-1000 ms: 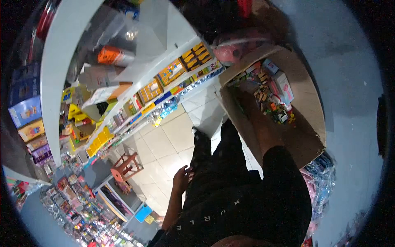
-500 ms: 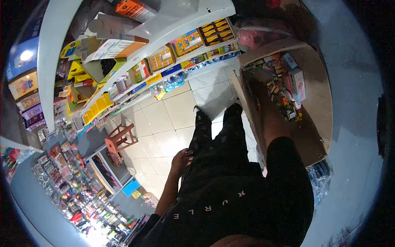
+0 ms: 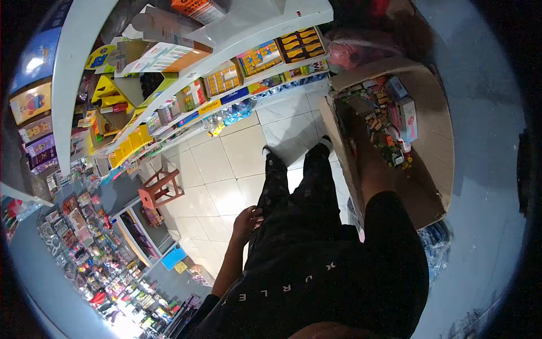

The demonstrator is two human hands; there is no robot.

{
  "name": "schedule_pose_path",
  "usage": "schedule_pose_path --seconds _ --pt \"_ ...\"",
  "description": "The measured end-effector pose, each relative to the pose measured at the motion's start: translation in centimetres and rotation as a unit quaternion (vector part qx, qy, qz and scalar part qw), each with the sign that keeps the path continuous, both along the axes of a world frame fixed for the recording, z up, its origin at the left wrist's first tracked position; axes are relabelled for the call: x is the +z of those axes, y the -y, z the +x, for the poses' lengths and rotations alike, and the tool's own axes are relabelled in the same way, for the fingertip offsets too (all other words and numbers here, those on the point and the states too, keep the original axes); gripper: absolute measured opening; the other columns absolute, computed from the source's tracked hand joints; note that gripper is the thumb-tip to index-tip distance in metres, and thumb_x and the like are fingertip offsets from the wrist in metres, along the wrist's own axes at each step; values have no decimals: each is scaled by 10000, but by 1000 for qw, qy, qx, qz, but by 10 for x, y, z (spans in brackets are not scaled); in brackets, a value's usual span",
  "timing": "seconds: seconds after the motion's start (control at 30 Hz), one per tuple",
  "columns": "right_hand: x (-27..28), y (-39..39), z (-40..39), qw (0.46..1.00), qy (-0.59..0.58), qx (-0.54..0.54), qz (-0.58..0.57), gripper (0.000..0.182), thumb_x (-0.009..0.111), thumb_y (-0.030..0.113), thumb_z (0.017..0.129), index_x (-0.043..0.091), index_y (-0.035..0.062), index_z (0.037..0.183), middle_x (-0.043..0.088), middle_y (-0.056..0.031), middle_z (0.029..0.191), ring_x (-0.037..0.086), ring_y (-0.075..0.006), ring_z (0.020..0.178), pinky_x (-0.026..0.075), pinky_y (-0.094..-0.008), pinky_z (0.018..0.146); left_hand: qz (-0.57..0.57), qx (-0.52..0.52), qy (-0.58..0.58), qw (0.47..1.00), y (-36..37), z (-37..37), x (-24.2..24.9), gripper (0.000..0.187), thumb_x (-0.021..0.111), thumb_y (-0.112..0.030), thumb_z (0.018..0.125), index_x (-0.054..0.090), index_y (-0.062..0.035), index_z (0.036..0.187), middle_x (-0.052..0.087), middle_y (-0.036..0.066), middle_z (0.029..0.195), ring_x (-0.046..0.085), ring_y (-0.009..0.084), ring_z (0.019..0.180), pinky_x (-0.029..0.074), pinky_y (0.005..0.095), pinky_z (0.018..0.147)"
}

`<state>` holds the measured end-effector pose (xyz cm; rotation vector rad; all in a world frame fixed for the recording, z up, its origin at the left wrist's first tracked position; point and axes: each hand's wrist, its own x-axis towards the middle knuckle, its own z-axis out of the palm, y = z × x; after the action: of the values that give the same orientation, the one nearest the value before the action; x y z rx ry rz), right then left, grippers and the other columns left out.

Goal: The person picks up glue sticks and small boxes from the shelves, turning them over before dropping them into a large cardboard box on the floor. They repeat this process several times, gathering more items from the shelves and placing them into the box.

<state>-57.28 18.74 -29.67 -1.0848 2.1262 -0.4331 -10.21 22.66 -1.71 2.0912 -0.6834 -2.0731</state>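
Note:
My right arm reaches down into a large cardboard box (image 3: 435, 181). My right hand (image 3: 358, 121) is in deep shadow near the box's left wall, and its fingers cannot be made out. Beside it lies a heap of small colourful packets and boxes (image 3: 377, 121). A white-and-pink carton (image 3: 407, 117) and a small white bottle (image 3: 405, 146) are among them. My left hand (image 3: 245, 224) hangs by my left thigh, against or close to the black trousers (image 3: 271, 195). Its fingers are loosely bent and a little apart, with nothing seen in them.
Stocked white shelves (image 3: 248, 34) run along the upper left. A reddish-brown stool (image 3: 161, 189) stands on the tiled floor (image 3: 214, 192). Many packaged goods (image 3: 107, 260) hang on the lower-left wall. A pink plastic-wrapped bundle (image 3: 350, 51) lies beyond the box.
The view has shifted slightly. My right arm stays inside the box, its forearm a little more foreshortened. My left hand remains beside my thigh.

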Motion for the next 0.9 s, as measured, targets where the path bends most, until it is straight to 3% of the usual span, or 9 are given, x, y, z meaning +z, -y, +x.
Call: schedule_pose_path --seconds 0.17,0.27,0.47,0.57,0.67,0.77,0.87,0.9 --pt "0 -11 -1 1000 1 -2 9 446 675 230 837 519 48 1213 578 -155 1164 564 -261 1057 458 -375 894 18 6 6 1000 4 -8 -3 370 497 -49 942 456 10 1305 609 132 1217 648 197 945 520 277 764" --pt "0 -15 1 1000 3 -3 14 451 674 226 837 513 49 1219 574 -156 1169 561 -264 1061 456 -376 897 -2 -41 14 999 7 -9 -5 380 490 -41 943 444 13 1316 608 136 1221 650 198 940 519 274 753" --pt "6 -13 1 1000 7 -1 13 461 673 219 837 503 50 1231 567 -157 1178 555 -269 1070 452 -377 903 27 54 -18 998 8 0 -12 378 462 -75 962 429 20 1326 603 152 1230 658 207 923 523 276 755" --pt "7 -13 2 1000 7 3 12 467 672 215 837 497 51 1237 563 -158 1183 552 -271 1075 450 -378 907 26 42 -11 999 7 -7 -10 369 450 -85 967 439 15 1322 606 151 1220 652 202 930 520 272 754" --pt "9 -14 -1 1000 7 5 10 472 672 211 837 492 52 1243 559 -158 1187 549 -274 1079 449 -379 910 12 -42 25 999 5 -13 -13 367 450 -94 967 443 12 1318 608 144 1215 646 195 948 519 270 753" --pt "11 -12 -3 1000 8 5 10 478 671 208 837 486 53 1249 555 -159 1192 546 -276 1084 447 -380 913 45 28 -8 999 7 -16 -19 375 471 -91 955 446 13 1314 607 135 1216 640 196 960 518 272 759" --pt "12 -12 -2 1000 8 7 9 483 670 204 837 481 54 1255 552 -159 1197 543 -279 1088 445 -381 917 51 47 -13 998 12 -22 -17 362 473 -99 957 456 8 1303 604 132 1223 641 192 943 515 273 764" --pt "12 -11 -2 1000 8 7 9 485 670 203 837 479 54 1257 551 -160 1198 542 -280 1090 444 -381 918 32 10 -3 999 11 -22 -19 359 475 -97 957 459 5 1300 605 132 1221 641 192 942 513 274 764"
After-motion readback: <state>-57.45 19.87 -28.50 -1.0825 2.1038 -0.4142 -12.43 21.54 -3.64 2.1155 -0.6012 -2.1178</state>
